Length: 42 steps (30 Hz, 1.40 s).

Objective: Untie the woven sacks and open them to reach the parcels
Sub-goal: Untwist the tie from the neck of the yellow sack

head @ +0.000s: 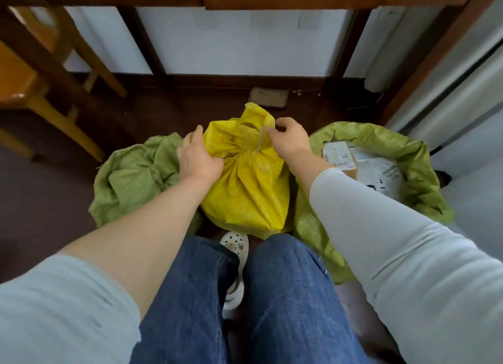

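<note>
A yellow woven sack [250,189] stands on the floor in front of my knees, its neck gathered and bound by a pale tie string [260,143]. My left hand [197,158] grips the gathered neck from the left side. My right hand [290,141] pinches the upper end of the tie string between thumb and fingertip. To the left lies a green woven sack [130,175], bunched and closed. To the right a second green woven sack [416,173] gapes open, showing parcels [362,162] with white labels inside.
A wooden chair [40,72] stands at the far left. Dark wooden table legs [144,39] and a white wall lie behind the sacks. A small flat block [268,97] lies on the dark floor by the wall. White panels [468,96] close the right side.
</note>
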Tool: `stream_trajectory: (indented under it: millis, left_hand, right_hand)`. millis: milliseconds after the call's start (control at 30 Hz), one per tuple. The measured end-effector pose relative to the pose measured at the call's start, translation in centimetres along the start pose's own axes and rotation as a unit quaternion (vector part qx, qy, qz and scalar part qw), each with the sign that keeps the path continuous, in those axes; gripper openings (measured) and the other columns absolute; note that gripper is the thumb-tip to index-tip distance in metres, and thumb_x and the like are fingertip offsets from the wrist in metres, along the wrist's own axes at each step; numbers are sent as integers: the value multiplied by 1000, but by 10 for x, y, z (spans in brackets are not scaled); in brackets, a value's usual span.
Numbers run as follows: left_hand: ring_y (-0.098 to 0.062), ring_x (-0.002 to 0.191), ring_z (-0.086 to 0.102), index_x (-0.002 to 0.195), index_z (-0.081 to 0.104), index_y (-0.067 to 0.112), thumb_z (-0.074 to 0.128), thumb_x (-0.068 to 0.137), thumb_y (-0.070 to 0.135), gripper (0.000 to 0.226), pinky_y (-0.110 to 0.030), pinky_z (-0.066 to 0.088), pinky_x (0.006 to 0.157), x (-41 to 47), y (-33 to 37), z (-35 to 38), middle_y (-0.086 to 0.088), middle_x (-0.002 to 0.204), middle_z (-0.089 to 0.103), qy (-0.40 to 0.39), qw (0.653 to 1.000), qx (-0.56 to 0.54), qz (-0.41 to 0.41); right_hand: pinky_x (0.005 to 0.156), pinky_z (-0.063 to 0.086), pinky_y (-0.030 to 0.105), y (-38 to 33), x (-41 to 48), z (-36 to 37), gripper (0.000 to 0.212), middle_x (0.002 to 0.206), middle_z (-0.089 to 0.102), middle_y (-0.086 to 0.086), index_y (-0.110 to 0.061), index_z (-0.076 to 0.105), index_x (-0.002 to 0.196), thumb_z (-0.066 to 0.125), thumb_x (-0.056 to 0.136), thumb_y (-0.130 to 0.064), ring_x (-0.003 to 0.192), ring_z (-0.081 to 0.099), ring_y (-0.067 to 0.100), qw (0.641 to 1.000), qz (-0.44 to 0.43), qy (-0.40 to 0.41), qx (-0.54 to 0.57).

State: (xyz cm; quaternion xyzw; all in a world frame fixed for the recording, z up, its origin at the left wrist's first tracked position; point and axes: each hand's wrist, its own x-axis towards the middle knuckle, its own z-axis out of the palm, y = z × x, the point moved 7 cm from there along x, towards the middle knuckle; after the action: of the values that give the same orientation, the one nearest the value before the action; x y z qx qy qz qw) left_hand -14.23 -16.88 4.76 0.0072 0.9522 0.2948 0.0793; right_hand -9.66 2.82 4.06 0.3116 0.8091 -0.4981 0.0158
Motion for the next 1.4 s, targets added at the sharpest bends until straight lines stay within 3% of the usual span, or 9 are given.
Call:
stream_trajectory:
  millis: [233, 400, 567, 700, 900, 1067, 1200, 1300, 1400]
  left_hand:
    - [-25, 139, 31, 149, 11, 28, 77, 67, 47, 107, -46, 28, 112, 29, -5, 24, -2, 150, 35, -53, 998, -19, -8]
    - [-26, 143, 18, 147, -11, 30, 74, 33, 75, 148, -56, 13, 115, 35, -6, 62, -8, 154, 21, -114, 993, -28, -21]
    - [-23, 143, 17, 148, -2, 31, 77, 57, 52, 123, -56, 6, 114, 47, 0, 66, -10, 152, 19, -54, 998, 4, 43]
    - [-30, 110, 56, 114, 61, 17, 61, 81, 41, 41, -45, 42, 97, 64, -15, 61, -10, 114, 62, 24, 996, -72, 48]
    - [-21, 60, 44, 55, 46, 19, 59, 86, 40, 41, -33, 45, 70, 86, -70, 67, 3, 55, 42, 39, 948, -264, -174]
    - [-21, 91, 62, 101, 65, 12, 60, 87, 29, 23, -34, 50, 88, 91, -82, 71, -2, 96, 65, 42, 942, -274, -189]
    - [-23, 134, 36, 147, 18, 32, 64, 84, 12, 81, -31, 33, 109, 91, -77, 63, -9, 147, 34, 54, 983, -157, -75]
    - [-22, 137, 33, 148, 2, 36, 64, 80, 3, 98, -22, 31, 104, 93, -58, 71, -6, 152, 29, -12, 994, -102, 32]
    - [-17, 118, 55, 149, 13, 20, 68, 68, 1, 100, -29, 45, 100, 89, -45, 87, 0, 132, 56, -110, 981, -159, 32]
  right_hand:
    - [94, 49, 48, 15, 16, 18, 66, 136, 48, 13, -13, 36, 140, 62, 84, -40, 120, 51, 31, 995, 52, -30, 79]
    - [92, 50, 48, 20, 27, 35, 52, 118, 63, 13, -8, 52, 127, 68, 77, -9, 109, 60, 28, 991, 16, -26, 134]
    - [109, 36, 29, 6, 23, 69, 47, 136, 54, 13, -2, 57, 125, 43, 84, 14, 130, 45, 20, 981, -11, -77, 180]
    - [76, 45, 8, 11, 26, 74, 38, 108, 67, 0, -8, 69, 110, 45, 83, 3, 100, 59, 6, 952, 56, -62, 294]
    - [98, 47, 34, 43, 44, 75, 50, 115, 61, 1, -13, 64, 116, 41, 79, 12, 109, 58, 17, 965, 80, 38, 246]
    - [105, 43, 36, 35, 47, 101, 65, 139, 48, 6, -13, 43, 138, 40, 80, 16, 127, 46, 20, 988, 34, -67, 133]
    - [101, 44, 31, 26, 48, 110, 63, 138, 48, 6, -15, 41, 140, 49, 82, 10, 121, 48, 18, 993, -11, -100, 60]
    - [105, 40, 32, 23, 50, 106, 51, 139, 45, 10, -12, 49, 134, 50, 84, 1, 125, 46, 22, 995, 19, -78, 65]
    - [95, 45, 39, 19, 46, 95, 18, 97, 63, 2, -15, 64, 90, 51, 90, -27, 106, 58, 27, 979, 109, -42, 167]
